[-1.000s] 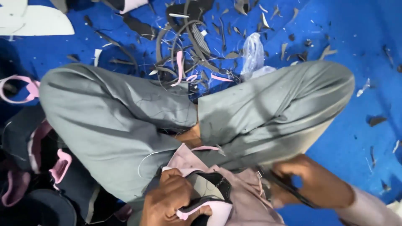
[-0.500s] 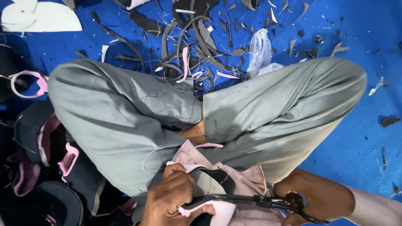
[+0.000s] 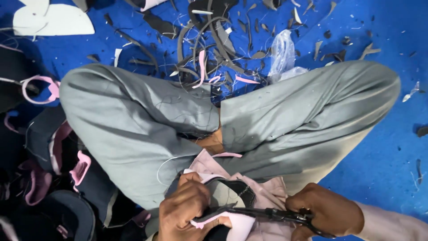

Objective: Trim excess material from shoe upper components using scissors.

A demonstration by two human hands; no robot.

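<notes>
Two soft layers, grey and pink: shoe piece (image 3: 225,196); steel scissors (image 3: 267,214) cutting.

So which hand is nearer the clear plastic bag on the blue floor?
Right. The right hand, gripping scissors, sits below the clear plastic bag; the left hand is lower-left, farther away.

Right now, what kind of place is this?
Likely a floor-level shoe or garment cutting workshop. A person sits cross-legged on a blue mat; the right hand works scissors on a piece held by the left hand. Offcuts litter the mat.
</notes>
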